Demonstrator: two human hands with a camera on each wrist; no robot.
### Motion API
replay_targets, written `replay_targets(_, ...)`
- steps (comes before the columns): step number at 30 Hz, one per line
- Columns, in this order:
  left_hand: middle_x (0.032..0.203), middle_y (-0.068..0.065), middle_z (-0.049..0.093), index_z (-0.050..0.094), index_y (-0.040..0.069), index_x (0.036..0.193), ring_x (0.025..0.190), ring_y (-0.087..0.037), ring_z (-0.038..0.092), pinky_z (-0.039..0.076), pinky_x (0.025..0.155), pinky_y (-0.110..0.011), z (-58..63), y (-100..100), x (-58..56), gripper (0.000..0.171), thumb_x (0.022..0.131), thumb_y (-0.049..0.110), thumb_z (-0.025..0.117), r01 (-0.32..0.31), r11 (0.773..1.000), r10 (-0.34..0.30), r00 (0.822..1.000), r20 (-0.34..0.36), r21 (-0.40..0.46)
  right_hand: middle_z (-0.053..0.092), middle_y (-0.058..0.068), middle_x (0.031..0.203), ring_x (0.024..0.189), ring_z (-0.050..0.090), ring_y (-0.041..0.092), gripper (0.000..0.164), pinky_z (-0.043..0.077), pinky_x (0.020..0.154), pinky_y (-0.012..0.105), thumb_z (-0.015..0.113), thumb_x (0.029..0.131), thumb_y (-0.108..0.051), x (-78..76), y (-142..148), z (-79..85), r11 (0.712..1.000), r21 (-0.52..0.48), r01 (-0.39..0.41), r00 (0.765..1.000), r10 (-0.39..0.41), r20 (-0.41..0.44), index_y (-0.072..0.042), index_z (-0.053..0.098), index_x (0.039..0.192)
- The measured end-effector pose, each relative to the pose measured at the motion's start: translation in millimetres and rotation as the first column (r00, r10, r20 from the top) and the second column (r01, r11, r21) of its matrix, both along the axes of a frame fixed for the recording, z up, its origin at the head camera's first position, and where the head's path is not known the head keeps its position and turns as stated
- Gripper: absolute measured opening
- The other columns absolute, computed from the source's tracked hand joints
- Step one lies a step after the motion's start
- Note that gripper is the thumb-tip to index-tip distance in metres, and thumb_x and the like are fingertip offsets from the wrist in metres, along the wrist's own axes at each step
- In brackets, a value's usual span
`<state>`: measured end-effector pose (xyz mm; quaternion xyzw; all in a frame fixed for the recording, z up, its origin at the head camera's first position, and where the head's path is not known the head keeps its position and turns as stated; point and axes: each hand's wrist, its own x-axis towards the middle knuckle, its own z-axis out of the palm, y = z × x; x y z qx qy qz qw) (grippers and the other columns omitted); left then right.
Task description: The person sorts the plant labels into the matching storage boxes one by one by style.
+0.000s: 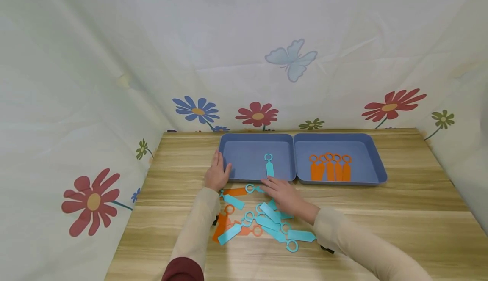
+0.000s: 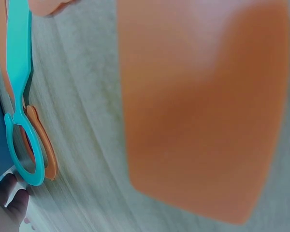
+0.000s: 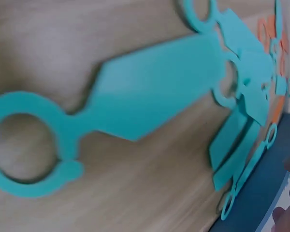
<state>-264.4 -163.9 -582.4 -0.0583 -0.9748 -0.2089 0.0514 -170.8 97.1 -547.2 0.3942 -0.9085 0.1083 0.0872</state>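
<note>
Closest tags: an orange tag (image 2: 203,121) lies nearest your left wrist camera, a turquoise tag (image 3: 154,89) nearest your right.
Left tray (image 1: 248,156): holds one turquoise ring tag (image 1: 270,169), ring toward the back, with bare floor to its left.
Right tray (image 1: 358,150): holds five orange ring tags (image 1: 330,173) along the front wall, some overlapping.
Loose tags (image 1: 270,223): turquoise and orange, overlapping between your forearms.
Left hand (image 1: 217,175): your fingers lie extended at the left tray's left wall, thumb apart.
Right hand (image 1: 284,194): your fingers extend loosely at that tray's front rim; I cannot tell whether they touch its tag.
Edges: both trays sit side by side near the tabletop's (image 1: 411,213) back edge.
Room: bare wood flanks your trays.
</note>
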Motion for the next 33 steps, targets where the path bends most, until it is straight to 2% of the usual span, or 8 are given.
replay_targets(5, 0.148, -0.009, 0.017, 0.027, 0.001, 0.138, 0.098, -0.038, 0.055, 0.043, 0.083, -0.045, -1.3, 0.1, -0.8, 0.063, 0.092, 0.042, 0.037, 0.0, 1.0, 0.0, 1.0, -0.009, -0.006, 0.038, 0.004, 0.139, 0.129, 0.032, 0.026, 0.065, 0.036, 0.096, 0.045, 0.058, 0.07, 0.008, 12.0, 3.8, -2.7, 0.985, 0.149, -0.086, 0.994, 0.074, 0.085, -0.012, 0.045, 0.13)
replay_targets(7, 0.148, -0.009, 0.018, 0.028, 0.001, 0.138, 0.098, -0.038, 0.055, 0.043, 0.083, -0.045, -1.4, 0.2, -0.9, 0.063, 0.092, 0.041, 0.038, -0.001, 1.0, 0.0, 1.0, -0.012, -0.005, 0.037, 0.003, 0.14, 0.13, 0.032, 0.026, 0.07, 0.035, 0.097, 0.046, 0.056, 0.066, 0.012, 15.7, 4.7, -5.2, 0.977, 0.173, -0.125, 0.988, 0.107, 0.112, -0.013, 0.044, 0.131)
replay_targets(12, 0.147, -0.011, 0.019, 0.029, 0.0, 0.137, 0.099, -0.038, 0.055, 0.043, 0.083, -0.045, -0.9, 0.3, -0.8, 0.062, 0.091, 0.04, 0.039, 0.001, 1.0, -0.001, 1.0, -0.016, 0.002, 0.037, 0.002, 0.14, 0.13, 0.031, 0.023, 0.077, 0.035, 0.098, 0.046, 0.068, 0.06, 0.005, 22.0, 4.7, -11.0, 0.949, 0.249, -0.191, 0.976, 0.157, 0.15, -0.017, 0.045, 0.13)
replay_targets(17, 0.147, -0.011, 0.018, 0.028, -0.001, 0.137, 0.099, -0.038, 0.055, 0.043, 0.083, -0.045, -2.1, 0.2, -1.5, 0.062, 0.091, 0.04, 0.038, 0.003, 1.0, -0.003, 1.0, -0.005, 0.0, 0.038, -0.001, 0.139, 0.13, 0.031, 0.022, 0.072, 0.035, 0.098, 0.043, 0.071, 0.064, -0.003, 25.4, 3.9, -12.6, 0.923, 0.328, -0.199, 0.977, 0.162, 0.136, -0.019, 0.047, 0.129)
replay_targets(20, 0.148, -0.009, 0.017, 0.028, 0.0, 0.138, 0.1, -0.037, 0.055, 0.043, 0.084, -0.045, -3.5, -0.2, -2.0, 0.062, 0.091, 0.041, 0.038, 0.0, 1.0, 0.0, 1.0, 0.0, 0.006, 0.04, -0.001, 0.138, 0.129, 0.033, 0.022, 0.065, 0.035, 0.098, 0.043, 0.068, 0.069, -0.004, 26.3, 3.6, -12.3, 0.922, 0.333, -0.197, 0.979, 0.169, 0.11, -0.018, 0.048, 0.128)
replay_targets(26, 0.148, -0.009, 0.017, 0.026, 0.001, 0.138, 0.1, -0.037, 0.055, 0.043, 0.085, -0.045, -5.0, -0.6, -2.5, 0.063, 0.092, 0.042, 0.036, 0.002, 1.0, -0.002, 1.0, 0.002, 0.003, 0.043, -0.001, 0.136, 0.129, 0.034, 0.02, 0.044, 0.035, 0.098, 0.043, 0.054, 0.084, -0.009, 26.0, 5.0, -14.5, 0.925, 0.329, -0.191, 0.982, 0.178, 0.069, -0.019, 0.05, 0.126)
replay_targets(33, 0.148, -0.009, 0.016, 0.024, 0.001, 0.139, 0.096, -0.037, 0.056, 0.043, 0.085, -0.045, -5.1, -0.8, -2.3, 0.064, 0.092, 0.043, 0.034, 0.004, 1.0, -0.004, 1.0, 0.01, -0.004, 0.047, -0.001, 0.132, 0.127, 0.037, 0.019, 0.038, 0.037, 0.096, 0.044, 0.052, 0.085, -0.012, 24.1, 8.0, -17.2, 0.924, 0.332, -0.189, 0.98, 0.198, 0.005, -0.021, 0.053, 0.122)
